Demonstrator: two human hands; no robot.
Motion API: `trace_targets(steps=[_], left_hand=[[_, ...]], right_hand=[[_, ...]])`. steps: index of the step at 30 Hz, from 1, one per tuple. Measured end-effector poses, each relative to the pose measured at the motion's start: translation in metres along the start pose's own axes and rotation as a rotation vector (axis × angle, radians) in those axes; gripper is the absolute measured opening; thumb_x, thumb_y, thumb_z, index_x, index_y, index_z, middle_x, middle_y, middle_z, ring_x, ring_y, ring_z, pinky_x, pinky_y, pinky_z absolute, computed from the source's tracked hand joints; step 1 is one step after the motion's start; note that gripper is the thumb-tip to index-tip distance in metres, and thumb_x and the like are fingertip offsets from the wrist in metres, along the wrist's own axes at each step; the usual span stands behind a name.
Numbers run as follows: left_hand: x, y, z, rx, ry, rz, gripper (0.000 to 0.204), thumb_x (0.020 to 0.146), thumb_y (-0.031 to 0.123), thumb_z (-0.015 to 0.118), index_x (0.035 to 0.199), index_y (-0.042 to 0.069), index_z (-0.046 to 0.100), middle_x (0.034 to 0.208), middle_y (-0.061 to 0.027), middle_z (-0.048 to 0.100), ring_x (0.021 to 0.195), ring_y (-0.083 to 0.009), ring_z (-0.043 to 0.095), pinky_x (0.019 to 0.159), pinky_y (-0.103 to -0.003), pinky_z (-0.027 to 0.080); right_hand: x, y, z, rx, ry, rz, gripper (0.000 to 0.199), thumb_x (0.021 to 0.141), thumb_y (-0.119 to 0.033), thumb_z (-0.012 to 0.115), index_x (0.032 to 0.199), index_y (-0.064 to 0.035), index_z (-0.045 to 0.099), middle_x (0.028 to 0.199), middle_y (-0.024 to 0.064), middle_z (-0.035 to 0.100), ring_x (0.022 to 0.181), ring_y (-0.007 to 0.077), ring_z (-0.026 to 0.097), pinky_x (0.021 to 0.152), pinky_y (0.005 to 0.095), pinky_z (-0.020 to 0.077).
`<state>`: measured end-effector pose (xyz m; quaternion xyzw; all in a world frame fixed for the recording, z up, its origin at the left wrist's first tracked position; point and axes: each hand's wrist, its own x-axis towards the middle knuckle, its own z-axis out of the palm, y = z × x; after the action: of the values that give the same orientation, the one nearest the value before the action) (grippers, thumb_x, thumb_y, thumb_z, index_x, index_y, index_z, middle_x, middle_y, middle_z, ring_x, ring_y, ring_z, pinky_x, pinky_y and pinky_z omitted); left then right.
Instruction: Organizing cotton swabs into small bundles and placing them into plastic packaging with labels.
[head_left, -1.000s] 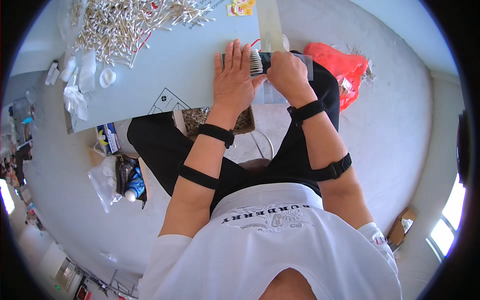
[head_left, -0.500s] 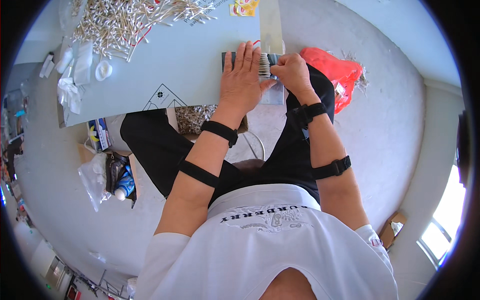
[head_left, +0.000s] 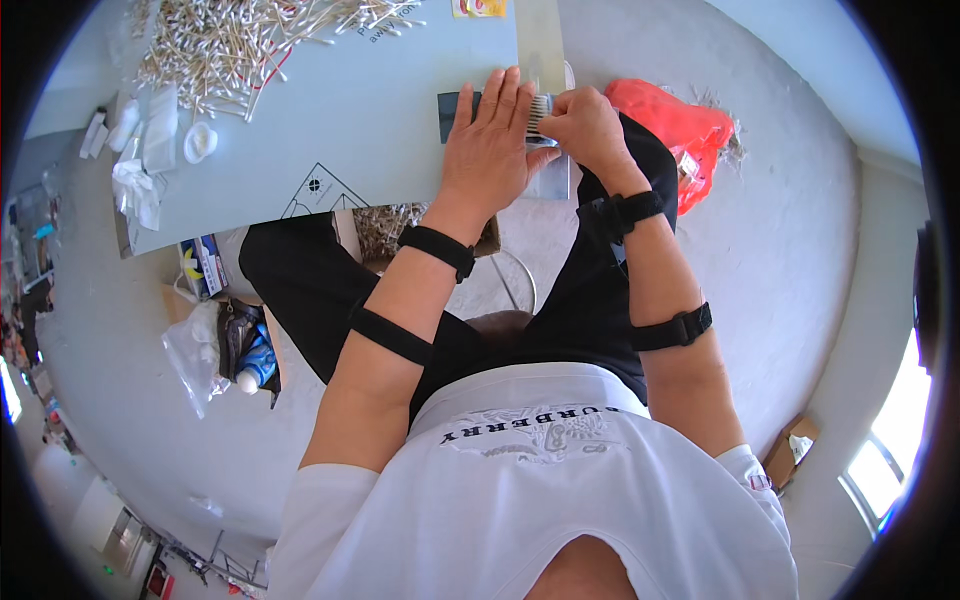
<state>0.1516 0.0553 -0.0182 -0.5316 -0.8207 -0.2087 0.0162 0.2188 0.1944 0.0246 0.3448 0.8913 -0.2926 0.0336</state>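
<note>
A small bundle of cotton swabs (head_left: 540, 106) is held at the near edge of the pale blue table (head_left: 380, 120), directly in front of the person. The left hand (head_left: 492, 140) is laid flat, with the fingers stretched out and close together, and it presses down on a dark flat sheet (head_left: 455, 103) of which only a corner is seen; nothing is gripped by it. The right hand (head_left: 588, 125) is curled, and the bundle is pinched between its thumb and fingertips, so this hand is closed around the swabs; how tight the grip is cannot be told. It is judged that the swabs are being gathered and lined up against the left hand. For this step to be done well, the left palm should be kept flat and steady as a stop, and the ends of the swabs should be pushed gently against it until they are even. The pinch should be firm but not hard, because thin sticks bend and slip out easily. The bundle should be kept over the table and not past its edge. A large loose pile of swabs (head_left: 230, 40) lies well apart, at the far left of the table.
</note>
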Motion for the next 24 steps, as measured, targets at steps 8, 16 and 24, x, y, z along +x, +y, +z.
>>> trace_targets(steps=[8, 16, 24], left_hand=[[0.002, 0.002, 0.007, -0.056, 0.044, 0.008, 0.08, 0.085, 0.055, 0.057, 0.143, 0.004, 0.036, 0.152, -0.0156, 0.031, 0.144, -0.0271, 0.021, 0.117, -0.049, 0.011], [0.003, 0.005, 0.011, -0.023, 0.023, -0.012, 0.082, 0.085, 0.057, 0.056, 0.146, 0.007, 0.033, 0.153, -0.0149, 0.028, 0.144, -0.0266, 0.021, 0.116, -0.049, 0.012], [0.0, 0.005, -0.002, -0.177, 0.081, -0.006, 0.078, 0.084, 0.047, 0.064, 0.144, 0.007, 0.034, 0.153, -0.0129, 0.028, 0.144, -0.0276, 0.02, 0.116, -0.05, 0.011]], right_hand=[[0.009, 0.008, 0.002, 0.026, -0.047, -0.016, 0.026, 0.063, -0.027, 0.064, 0.07, -0.0027, 0.07, 0.069, 0.0205, 0.065, 0.069, 0.0359, 0.066, 0.066, 0.0413, 0.0543], [0.008, 0.005, 0.0, 0.041, -0.078, 0.019, 0.027, 0.064, -0.029, 0.066, 0.07, -0.0025, 0.07, 0.072, 0.02, 0.066, 0.072, 0.0359, 0.067, 0.067, 0.0417, 0.0542], [0.002, 0.027, 0.004, 0.162, -0.029, -0.057, 0.022, 0.07, -0.021, 0.064, 0.072, 0.0006, 0.068, 0.065, 0.0191, 0.064, 0.064, 0.0335, 0.065, 0.064, 0.0389, 0.0523]])
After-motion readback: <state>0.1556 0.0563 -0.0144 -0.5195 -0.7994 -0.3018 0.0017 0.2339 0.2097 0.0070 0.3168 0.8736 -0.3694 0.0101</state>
